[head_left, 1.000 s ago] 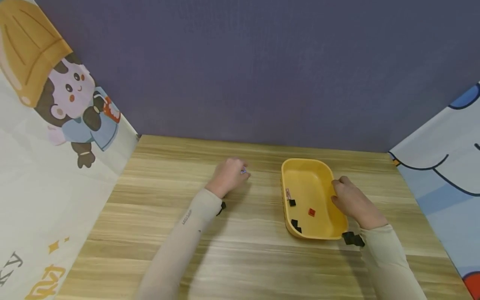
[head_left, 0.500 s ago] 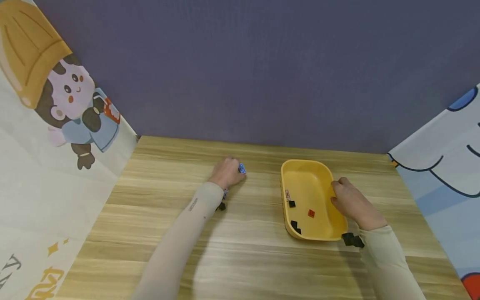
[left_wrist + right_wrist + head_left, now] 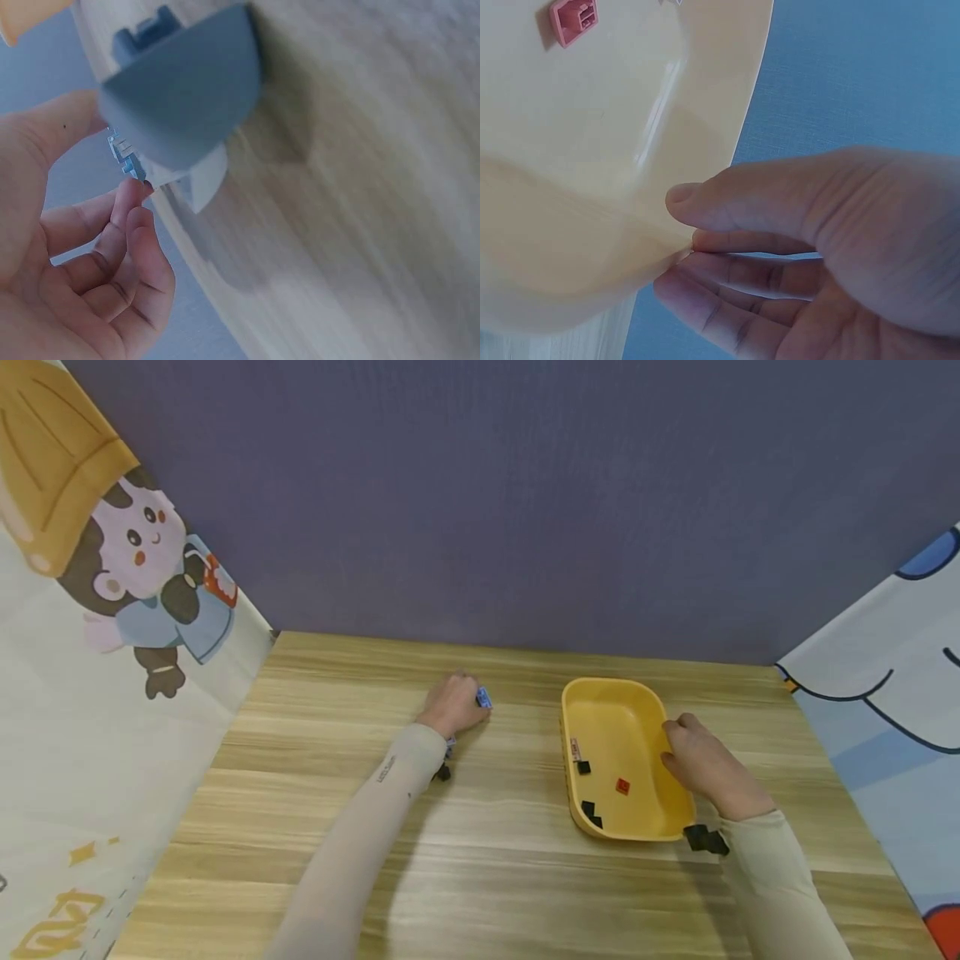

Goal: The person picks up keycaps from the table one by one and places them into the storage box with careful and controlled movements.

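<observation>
My left hand is low over the table, left of the yellow plastic basket. Its thumb and fingers pinch a small blue piece with pale markings; in the left wrist view, a small bluish part shows at the fingertips. Beside my wrist, a second blue-and-white bit peeks out. A smooth grey-blue shape looms close to the left wrist camera, hiding part of the grip. With thumb above and fingers below, my right hand grips the basket's right rim.
Inside the basket lie a small red piece, hollow with inner ribs in the right wrist view, several black pieces and a pale red-marked one. A dark wall rises behind the wooden table; printed panels flank it.
My left hand has drawn slightly back and turned, exposing more of the blue piece, and the blue-and-white bit by the wrist has come into sight. The right hand and basket stay put.
</observation>
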A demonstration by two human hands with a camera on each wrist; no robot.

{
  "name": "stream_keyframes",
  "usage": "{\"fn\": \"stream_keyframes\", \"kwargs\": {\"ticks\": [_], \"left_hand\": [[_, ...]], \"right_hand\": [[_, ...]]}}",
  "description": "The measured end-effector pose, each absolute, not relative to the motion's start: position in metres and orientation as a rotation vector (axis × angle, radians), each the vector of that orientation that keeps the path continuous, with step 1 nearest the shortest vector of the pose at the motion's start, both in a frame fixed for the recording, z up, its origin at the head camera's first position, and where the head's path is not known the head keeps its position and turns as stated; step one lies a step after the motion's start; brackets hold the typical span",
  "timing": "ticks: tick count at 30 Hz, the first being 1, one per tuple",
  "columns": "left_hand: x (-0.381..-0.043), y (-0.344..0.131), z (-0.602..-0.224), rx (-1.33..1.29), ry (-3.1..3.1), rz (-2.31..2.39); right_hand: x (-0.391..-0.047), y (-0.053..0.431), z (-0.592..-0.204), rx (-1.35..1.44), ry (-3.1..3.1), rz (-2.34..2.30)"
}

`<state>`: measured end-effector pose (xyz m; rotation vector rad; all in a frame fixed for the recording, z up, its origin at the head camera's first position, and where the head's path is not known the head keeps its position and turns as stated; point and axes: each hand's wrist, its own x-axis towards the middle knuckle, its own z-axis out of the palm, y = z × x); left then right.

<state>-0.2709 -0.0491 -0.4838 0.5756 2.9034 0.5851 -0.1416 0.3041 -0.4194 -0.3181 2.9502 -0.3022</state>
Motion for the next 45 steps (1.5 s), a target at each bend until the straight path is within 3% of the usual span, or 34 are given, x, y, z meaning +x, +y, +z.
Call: {"fn": "stream_keyframes", "kwargs": {"ticks": [13,30,45], "left_hand": [[-0.255,-0.047,-0.462,0.637,2.922,0.556],[-0.189,-0.027,-0.397,1.028,2.967,0.41],[-0.167,0.049,-0.392,1.252,2.816,0.332]], "right_hand": [[-0.141,0.303,-0.419,-0.29,2.939,-0.322],[-0.141,0.302,-0.406,-0.292,2.932,-0.275],[-0.144,0.302,-0.407,-0.308,2.944,-0.25]]}}
